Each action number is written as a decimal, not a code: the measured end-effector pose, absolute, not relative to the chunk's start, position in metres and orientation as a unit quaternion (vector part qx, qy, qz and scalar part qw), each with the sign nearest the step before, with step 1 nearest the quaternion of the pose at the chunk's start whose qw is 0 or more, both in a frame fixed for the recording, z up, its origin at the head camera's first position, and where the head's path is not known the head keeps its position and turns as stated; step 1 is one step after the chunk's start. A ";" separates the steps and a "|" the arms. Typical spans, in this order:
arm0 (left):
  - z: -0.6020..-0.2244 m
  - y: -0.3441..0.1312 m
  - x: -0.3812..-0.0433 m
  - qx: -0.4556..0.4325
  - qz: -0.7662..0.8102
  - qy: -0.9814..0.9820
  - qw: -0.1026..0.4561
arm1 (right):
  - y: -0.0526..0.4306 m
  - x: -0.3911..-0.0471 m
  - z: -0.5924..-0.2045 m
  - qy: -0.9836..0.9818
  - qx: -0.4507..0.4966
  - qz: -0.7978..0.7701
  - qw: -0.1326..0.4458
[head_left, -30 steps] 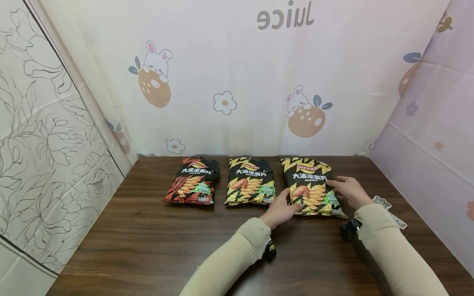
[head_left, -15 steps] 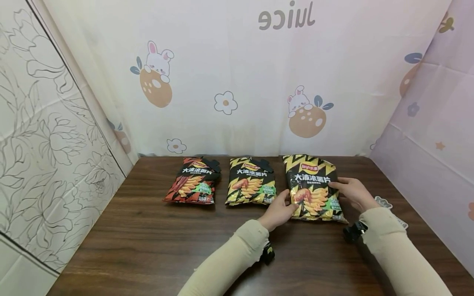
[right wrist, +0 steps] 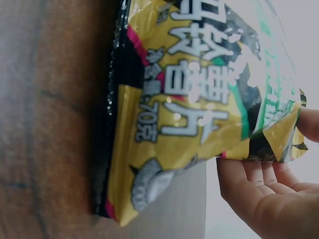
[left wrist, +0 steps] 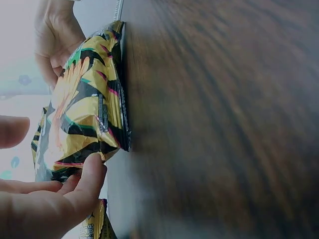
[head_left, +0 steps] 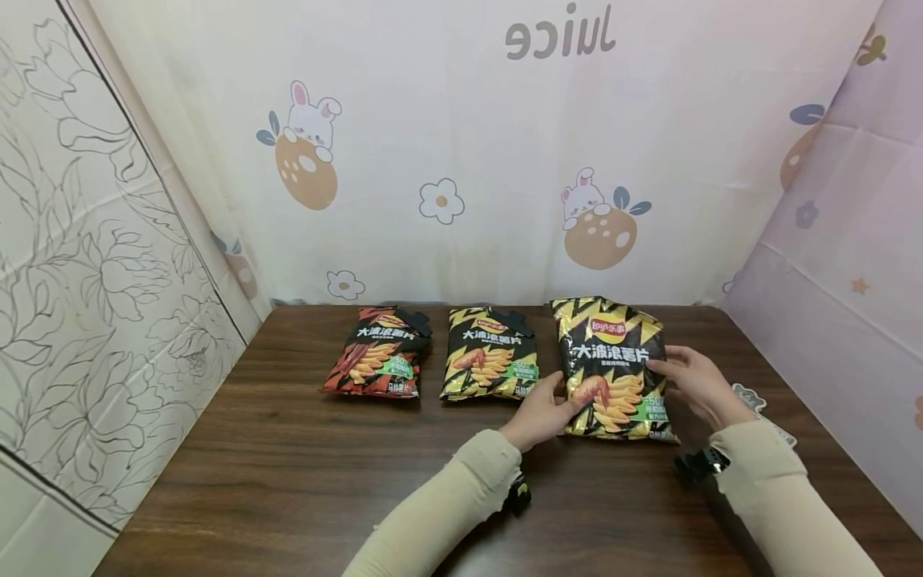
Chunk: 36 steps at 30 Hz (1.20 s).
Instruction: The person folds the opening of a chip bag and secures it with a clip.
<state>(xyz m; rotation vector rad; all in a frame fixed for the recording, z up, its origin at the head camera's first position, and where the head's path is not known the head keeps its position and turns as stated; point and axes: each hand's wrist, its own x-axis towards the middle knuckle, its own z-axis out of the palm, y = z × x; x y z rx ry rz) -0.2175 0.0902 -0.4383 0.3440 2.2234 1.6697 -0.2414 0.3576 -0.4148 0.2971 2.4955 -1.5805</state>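
Observation:
A black and yellow potato chip bag (head_left: 613, 361) is on the right part of the table, tilted with its upper end raised. My left hand (head_left: 541, 413) grips its lower left side, thumb on the front. The right hand (head_left: 699, 389) holds the opposite side, thumb at the front edge and fingers behind. In the left wrist view the bag's bottom seam (left wrist: 124, 104) lies close to the tabletop. The right wrist view shows the bag's lower corner (right wrist: 124, 199), with the right hand's fingers (right wrist: 249, 189) curled under its side. The bag's back is hidden.
A similar black and yellow chip bag (head_left: 486, 361) lies left of the held one, and a red and black chip bag (head_left: 378, 357) farther left. A dark piece sits at each one's upper right corner. A flat white-edged thing (head_left: 750, 397) lies behind the right wrist. Curtains border the wooden table (head_left: 303, 481).
The held chip bag has tilted more upright, its top rising and its lower edge coming slightly nearer. The right hand has shifted a little right with it. The other bags stay put.

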 end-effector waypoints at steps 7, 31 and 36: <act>-0.434 0.086 -0.215 0.135 0.555 0.806 0.156 | 0.353 -0.234 -0.415 0.842 0.094 -0.529 0.058; -0.435 0.068 -0.214 0.147 0.516 0.835 0.119 | 0.328 -0.216 -0.411 0.828 0.040 -0.558 0.018; -0.436 0.065 -0.215 0.131 0.521 0.834 0.120 | 0.325 -0.216 -0.411 0.826 0.034 -0.562 0.020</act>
